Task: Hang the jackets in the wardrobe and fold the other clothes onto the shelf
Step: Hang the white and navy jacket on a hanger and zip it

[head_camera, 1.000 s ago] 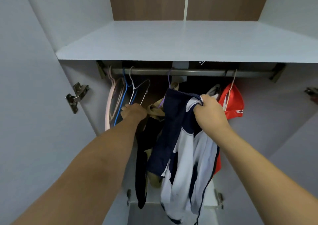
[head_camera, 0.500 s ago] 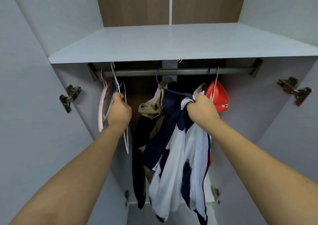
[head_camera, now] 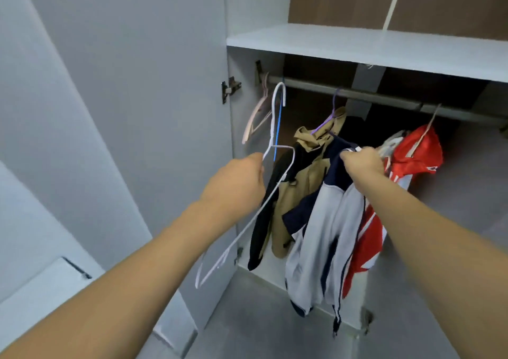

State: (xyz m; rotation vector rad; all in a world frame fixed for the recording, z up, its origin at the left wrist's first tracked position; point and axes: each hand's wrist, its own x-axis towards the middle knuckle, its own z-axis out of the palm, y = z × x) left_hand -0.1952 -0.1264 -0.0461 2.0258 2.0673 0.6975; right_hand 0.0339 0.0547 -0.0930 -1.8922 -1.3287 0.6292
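My left hand (head_camera: 236, 181) grips a white wire hanger (head_camera: 270, 149), held clear of the rail (head_camera: 354, 93) in front of the open wardrobe. My right hand (head_camera: 362, 162) grips the collar of a navy and white jacket (head_camera: 319, 237), which dangles below it. Behind them a tan and black jacket (head_camera: 308, 171) hangs from a purple hanger (head_camera: 330, 114) on the rail. A red and white jacket (head_camera: 417, 149) hangs further right. The white shelf (head_camera: 357, 48) above the rail holds nothing I can see.
A pink hanger (head_camera: 257, 116) and a blue hanger (head_camera: 278, 127) hang at the rail's left end. The wardrobe's left door (head_camera: 123, 111) stands open, with a hinge (head_camera: 231, 88) on the frame. A white surface (head_camera: 41, 295) lies at the lower left. Grey floor (head_camera: 261, 328) lies below.
My left hand has pulled the white hanger off the rail and toward me. My view has swung left and back. My right hand keeps hold of the navy and white jacket.
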